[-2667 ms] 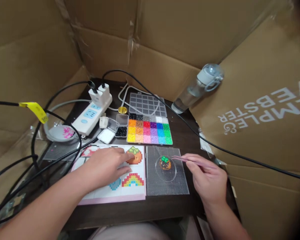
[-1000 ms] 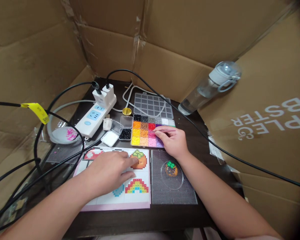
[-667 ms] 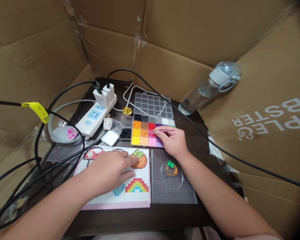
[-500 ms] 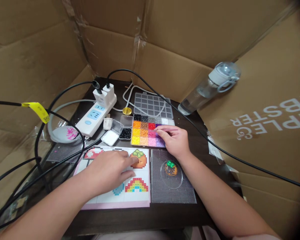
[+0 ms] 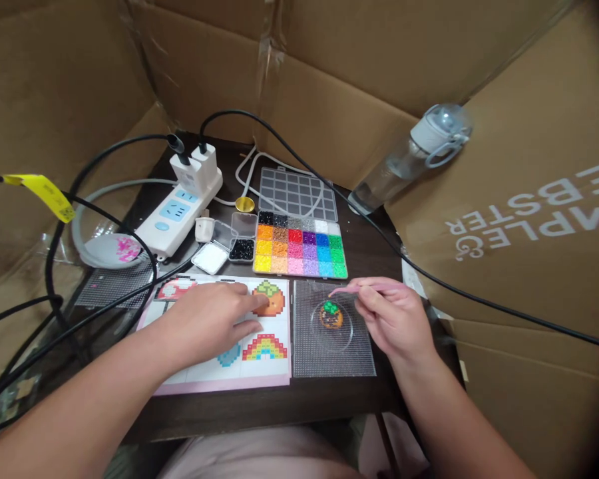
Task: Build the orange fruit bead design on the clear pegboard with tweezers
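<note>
My left hand (image 5: 214,319) lies open on a pattern sheet (image 5: 204,382), its index fingertip touching the printed orange persimmon (image 5: 275,307). Thumb and index are apart. In my right hand (image 5: 397,319) is a pair of pink tweezers (image 5: 347,289), held closed with the bent tip pointing left over a clear pegboard (image 5: 304,362). A tiny orange speck, perhaps a bead, shows at the tip. Just below the tip, green, orange and dark beads form a small persimmon figure (image 5: 331,317) on the pegboard. Behind stands a sectioned bead box (image 5: 299,274) with many colours.
Small open boxes of white beads (image 5: 210,258) and black beads (image 5: 242,250) stand left of the bead box. A power strip (image 5: 172,223) with black cables (image 5: 54,266) lies further left. A water bottle (image 5: 404,163) leans against the cardboard (image 5: 519,173) at right.
My right hand has moved from above the bead box down and right, bringing the tweezers over the pegboard. My left hand keeps its place on the sheet. The whole view has shifted slightly.
</note>
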`<state>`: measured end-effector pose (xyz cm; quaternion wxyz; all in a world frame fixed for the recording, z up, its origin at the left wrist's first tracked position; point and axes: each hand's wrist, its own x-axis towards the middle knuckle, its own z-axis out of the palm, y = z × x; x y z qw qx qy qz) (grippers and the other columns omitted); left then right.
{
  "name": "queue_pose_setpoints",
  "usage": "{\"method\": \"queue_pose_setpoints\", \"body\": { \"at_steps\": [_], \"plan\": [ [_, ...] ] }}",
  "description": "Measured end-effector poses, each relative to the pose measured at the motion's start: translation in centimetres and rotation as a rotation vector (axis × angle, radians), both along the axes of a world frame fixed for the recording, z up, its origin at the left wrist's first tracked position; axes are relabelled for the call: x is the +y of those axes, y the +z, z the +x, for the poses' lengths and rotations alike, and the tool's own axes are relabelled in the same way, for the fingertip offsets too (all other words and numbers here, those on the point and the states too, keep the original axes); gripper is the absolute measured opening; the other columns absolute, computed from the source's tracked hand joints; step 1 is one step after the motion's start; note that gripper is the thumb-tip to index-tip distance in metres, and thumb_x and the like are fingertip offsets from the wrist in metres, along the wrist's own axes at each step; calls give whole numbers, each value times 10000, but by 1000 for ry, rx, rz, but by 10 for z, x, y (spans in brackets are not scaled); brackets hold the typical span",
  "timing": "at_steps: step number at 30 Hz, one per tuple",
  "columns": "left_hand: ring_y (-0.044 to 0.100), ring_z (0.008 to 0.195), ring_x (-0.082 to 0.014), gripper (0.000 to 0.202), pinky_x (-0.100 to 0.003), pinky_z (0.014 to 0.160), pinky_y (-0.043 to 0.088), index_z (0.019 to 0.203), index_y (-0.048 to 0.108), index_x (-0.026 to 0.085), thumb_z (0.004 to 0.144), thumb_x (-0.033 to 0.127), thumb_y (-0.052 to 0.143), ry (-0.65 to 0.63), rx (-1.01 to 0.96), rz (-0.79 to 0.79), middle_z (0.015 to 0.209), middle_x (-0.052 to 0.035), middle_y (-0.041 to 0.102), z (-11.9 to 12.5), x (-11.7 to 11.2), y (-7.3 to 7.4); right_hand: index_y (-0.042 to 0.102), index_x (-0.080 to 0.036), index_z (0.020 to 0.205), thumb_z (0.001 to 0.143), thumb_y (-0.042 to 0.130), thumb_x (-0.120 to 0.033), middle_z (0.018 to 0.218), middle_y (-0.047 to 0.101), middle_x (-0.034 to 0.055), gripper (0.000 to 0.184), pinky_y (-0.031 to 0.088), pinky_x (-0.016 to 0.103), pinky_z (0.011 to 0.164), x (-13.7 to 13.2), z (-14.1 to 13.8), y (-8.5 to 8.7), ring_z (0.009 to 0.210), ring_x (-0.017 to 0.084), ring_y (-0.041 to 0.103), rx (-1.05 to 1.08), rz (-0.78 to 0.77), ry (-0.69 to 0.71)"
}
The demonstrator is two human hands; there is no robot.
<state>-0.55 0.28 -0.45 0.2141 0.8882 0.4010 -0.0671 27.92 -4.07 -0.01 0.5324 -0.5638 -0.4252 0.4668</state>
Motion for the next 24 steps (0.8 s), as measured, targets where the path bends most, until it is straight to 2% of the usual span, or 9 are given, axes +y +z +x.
{"method": "queue_pose_setpoints", "body": {
  "at_steps": [3,6,8,11,15,24],
  "plan": [
    [693,916,-283,354,-371,690,489,1264,630,340,932,391,517,0,13,5,1007,-26,718,1,1,-1,790,-189,732,742,775,-291,768,762,105,104,449,257,452,-29,12,-17,582,173,656,-151,23,-99],
    [691,924,-279,358,-376,712,491,1271,622,348,936,399,506,3,18,9,1021,-19,716,0,1,-3,794,-206,748,787,742,-265,814,773,85,87,561,303,588,-52,17,-32,696,204,709,-341,78,-164],
    [689,933,-272,362,-375,737,492,1275,620,345,943,414,494,3,11,14,1032,-22,714,0,0,-5,799,-221,765,819,712,-240,813,775,65,103,593,321,694,-60,16,-37,758,205,725,-432,114,-174],
    [686,960,-257,372,-369,782,494,1288,616,340,953,425,480,0,-14,11,1059,-25,711,-1,0,-7,803,-236,785,839,683,-194,797,775,42,138,604,310,755,-62,12,-37,775,188,732,-506,162,-158],
    [684,970,-253,375,-365,790,493,1290,619,341,954,432,480,0,-20,2,1081,-27,710,-2,1,-8,799,-239,778,828,680,-153,780,776,30,155,612,286,721,-60,9,-33,742,177,736,-516,208,-137],
    [682,955,-256,378,-354,759,478,1292,622,335,953,421,478,-3,-28,16,1062,-39,710,-1,1,-8,799,-249,782,823,683,-135,788,780,31,168,622,300,733,-60,5,-30,752,186,740,-526,197,-108]
  ]
}}
